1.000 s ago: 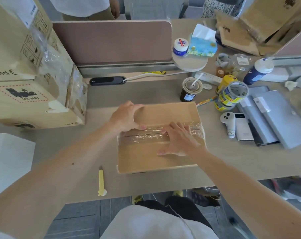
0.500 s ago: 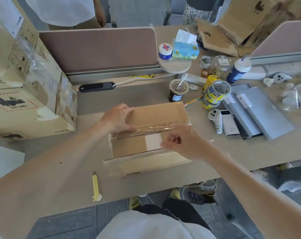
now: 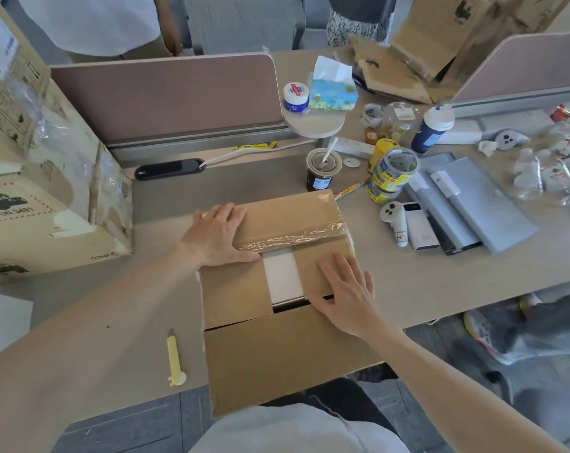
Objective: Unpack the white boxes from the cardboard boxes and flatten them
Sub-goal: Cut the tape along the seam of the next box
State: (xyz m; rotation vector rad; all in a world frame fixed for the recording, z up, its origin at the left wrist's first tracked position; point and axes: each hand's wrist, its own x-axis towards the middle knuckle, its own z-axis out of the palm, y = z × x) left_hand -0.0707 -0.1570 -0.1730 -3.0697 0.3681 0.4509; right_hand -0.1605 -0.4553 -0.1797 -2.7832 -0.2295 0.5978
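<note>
A brown cardboard box (image 3: 234,295) lies on the desk in front of me. Its near flap (image 3: 283,358) is folded out toward me over the desk edge. Between the two inner flaps a white box (image 3: 282,277) shows through the gap. Torn clear tape (image 3: 293,235) clings to the far flap. My left hand (image 3: 216,237) lies flat on the box's far left corner, fingers straight. My right hand (image 3: 345,292) rests flat on the right inner flap, fingers spread.
A yellow utility knife (image 3: 175,361) lies left of the box near the desk edge. A large cardboard box (image 3: 41,178) stands at the left. Tape rolls (image 3: 396,173), a coffee cup (image 3: 319,168), a white controller (image 3: 395,223) and grey devices (image 3: 473,201) crowd the right.
The near flap has swung open toward me and lies flat. My right hand let go of the flap edge and moved onto the right inner flap. More of the white box shows.
</note>
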